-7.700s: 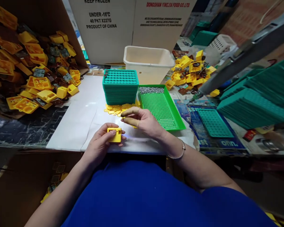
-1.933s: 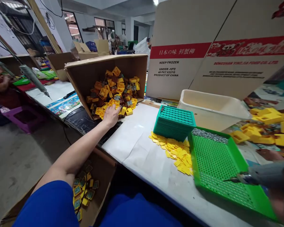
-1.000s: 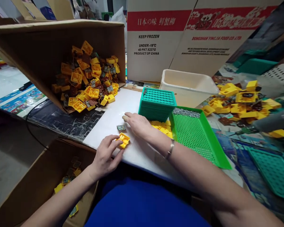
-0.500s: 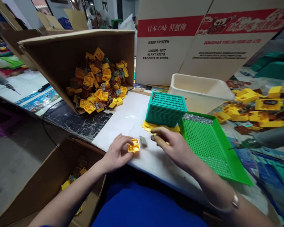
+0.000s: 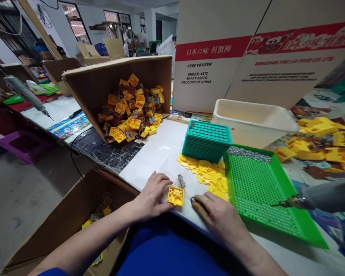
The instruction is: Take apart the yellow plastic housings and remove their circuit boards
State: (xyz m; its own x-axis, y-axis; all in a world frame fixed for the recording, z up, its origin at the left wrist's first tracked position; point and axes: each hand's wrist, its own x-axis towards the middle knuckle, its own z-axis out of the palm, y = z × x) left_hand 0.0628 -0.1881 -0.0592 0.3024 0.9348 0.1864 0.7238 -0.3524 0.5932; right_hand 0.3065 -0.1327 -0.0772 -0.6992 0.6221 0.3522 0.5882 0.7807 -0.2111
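Note:
My left hand (image 5: 153, 195) grips the left side of a small square yellow plastic housing (image 5: 175, 197) between thumb and fingers. The housing lies open side up near the table's front edge, its moulded compartments showing. Just behind it is a small grey electronic part (image 5: 181, 181), from which thin wires run to the right. At the wires' other end, a small round dark part (image 5: 192, 199) sits at the fingertips of my right hand (image 5: 218, 212), which is closed in a pinch. Tan covers wrap some of the right fingers.
Flat yellow pieces (image 5: 209, 175) lie beside stacked teal trays (image 5: 207, 143). A green perforated tray (image 5: 261, 195) holds metal screws at its far end. A tipped carton (image 5: 83, 88) spills yellow housings; another carton (image 5: 37, 237) stands below left. An electric screwdriver (image 5: 319, 197) juts in from the right.
My right hand has come down toward the table edge with the round part, uncovering the flat yellow pieces. The wires now show stretched between parts. The camera view has shifted.

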